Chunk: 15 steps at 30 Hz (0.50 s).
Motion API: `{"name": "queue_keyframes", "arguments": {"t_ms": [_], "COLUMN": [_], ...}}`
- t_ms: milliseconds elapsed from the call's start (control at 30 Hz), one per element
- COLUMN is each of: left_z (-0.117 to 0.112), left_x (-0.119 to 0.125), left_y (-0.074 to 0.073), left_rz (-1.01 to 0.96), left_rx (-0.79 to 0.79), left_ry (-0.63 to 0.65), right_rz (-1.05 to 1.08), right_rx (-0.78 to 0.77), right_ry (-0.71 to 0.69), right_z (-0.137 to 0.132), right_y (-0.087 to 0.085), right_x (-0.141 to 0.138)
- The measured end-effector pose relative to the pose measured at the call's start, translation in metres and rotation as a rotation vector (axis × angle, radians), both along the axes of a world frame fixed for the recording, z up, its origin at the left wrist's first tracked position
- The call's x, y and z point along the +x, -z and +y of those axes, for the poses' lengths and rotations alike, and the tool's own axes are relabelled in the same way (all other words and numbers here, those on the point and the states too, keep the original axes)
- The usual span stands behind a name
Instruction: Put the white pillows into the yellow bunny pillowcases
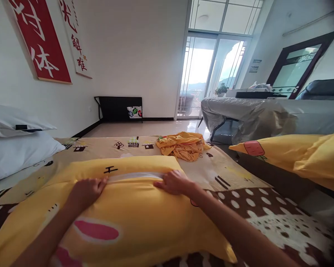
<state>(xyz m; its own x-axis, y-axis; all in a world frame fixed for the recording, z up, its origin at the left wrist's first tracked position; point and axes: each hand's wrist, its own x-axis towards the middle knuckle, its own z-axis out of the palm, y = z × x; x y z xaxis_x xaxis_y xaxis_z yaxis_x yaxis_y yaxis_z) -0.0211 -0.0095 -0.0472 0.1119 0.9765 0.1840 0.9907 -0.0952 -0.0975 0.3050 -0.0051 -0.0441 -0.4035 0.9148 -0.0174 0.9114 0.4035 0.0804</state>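
Observation:
A yellow pillowcase (144, 215) with pink printed shapes lies in front of me, filled out by a white pillow (136, 176) that shows through a long slit near its far edge. My left hand (87, 193) is closed on the near edge of the slit, at its left end. At the right end, my right hand (174, 182) has its fingers curled around the fabric edge. Beneath is a beige and brown patterned blanket (256, 178).
A crumpled orange-yellow cloth (183, 145) lies beyond the pillow. White pillows (19, 148) are stacked at left. Another yellow pillow (284, 146) sits at right, near a plastic-covered table (239, 111). A black folded frame (114, 107) leans on the wall.

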Motion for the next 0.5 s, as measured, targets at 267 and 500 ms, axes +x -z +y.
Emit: {"name": "queue_keyframes", "arguments": {"t_ms": [267,500], "left_z": [0.011,0.015], "left_x": [-0.006,0.045], "left_y": [0.014,-0.032], "left_rz": [-0.22,0.357], "left_rx": [-0.28,-0.363], "left_ry": [0.048,0.199], "right_rz": [0.07,0.235], "right_rx": [-0.175,0.049], "right_ry": [-0.115,0.027], "right_z": [0.013,0.037], "right_y": [0.005,-0.056], "right_x": [0.002,0.021]}}
